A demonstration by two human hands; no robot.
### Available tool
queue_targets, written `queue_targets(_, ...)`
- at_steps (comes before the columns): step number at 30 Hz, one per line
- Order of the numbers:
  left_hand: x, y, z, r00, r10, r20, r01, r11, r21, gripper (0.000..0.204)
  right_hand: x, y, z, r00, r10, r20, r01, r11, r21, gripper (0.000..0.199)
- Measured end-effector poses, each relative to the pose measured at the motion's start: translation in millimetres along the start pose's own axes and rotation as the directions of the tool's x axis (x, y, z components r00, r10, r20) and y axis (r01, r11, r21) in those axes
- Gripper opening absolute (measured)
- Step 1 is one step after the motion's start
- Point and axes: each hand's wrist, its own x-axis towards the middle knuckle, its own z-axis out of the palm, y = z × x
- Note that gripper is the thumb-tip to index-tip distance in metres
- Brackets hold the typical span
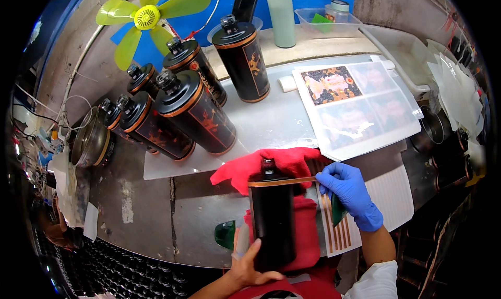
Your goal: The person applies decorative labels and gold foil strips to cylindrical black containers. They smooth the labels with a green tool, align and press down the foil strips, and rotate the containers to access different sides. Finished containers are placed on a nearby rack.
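A black bottle point(272, 223) with a dark stopper lies on a red cloth point(232, 172) in front of me. My left hand point(245, 270) steadies its lower left side, with a pale covering on one finger. My right hand point(347, 192), in a blue glove, pinches the free end of a copper-coloured strip point(292, 181). The strip runs across the bottle's shoulder and stretches off to the right, taut. A dark green scraper point(338, 209) is tucked under the gloved fingers. Beneath that hand is a white sheet point(389, 194) bearing several copper strips.
Several decorated black bottles point(201, 116) stand back left on a white board point(284, 119). Printed transfer sheets point(360, 111) lie back right. Another green piece point(225, 234) rests left of the bottle. A yellow-green fan point(147, 18), a pale green flask point(282, 17) and a clear tub point(329, 25) line the back.
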Motion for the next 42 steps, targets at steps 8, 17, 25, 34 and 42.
queue_targets(8,29.5,26.8,7.5,0.957,0.11,0.267,-0.248,0.79,0.561,0.04,-9.7,-20.0,2.8,1.0,0.019,-0.024,-0.019,1.0,0.011,0.015)
queue_targets(17,28.6,22.6,10.7,0.975,0.148,0.165,-0.212,0.844,0.493,0.043,-3.4,-14.0,8.3,0.997,-0.012,-0.082,0.009,1.0,-0.028,0.013)
queue_targets(25,15.1,0.3,-0.3,0.995,0.086,0.047,-0.09,0.992,0.094,0.087,1.6,-16.8,39.4,0.999,0.028,0.047,-0.03,0.999,0.035,0.014)
queue_targets(34,26.3,7.1,11.2,0.986,0.083,0.143,-0.115,0.965,0.235,0.085,4.2,-14.4,45.5,0.997,0.065,0.052,-0.064,0.998,-0.013,0.016)
queue_targets(42,30.5,17.4,-0.9,0.973,0.047,0.228,-0.103,0.965,0.241,0.095,2.2,-17.1,56.9,0.998,0.008,0.063,-0.007,1.0,-0.013,0.017)
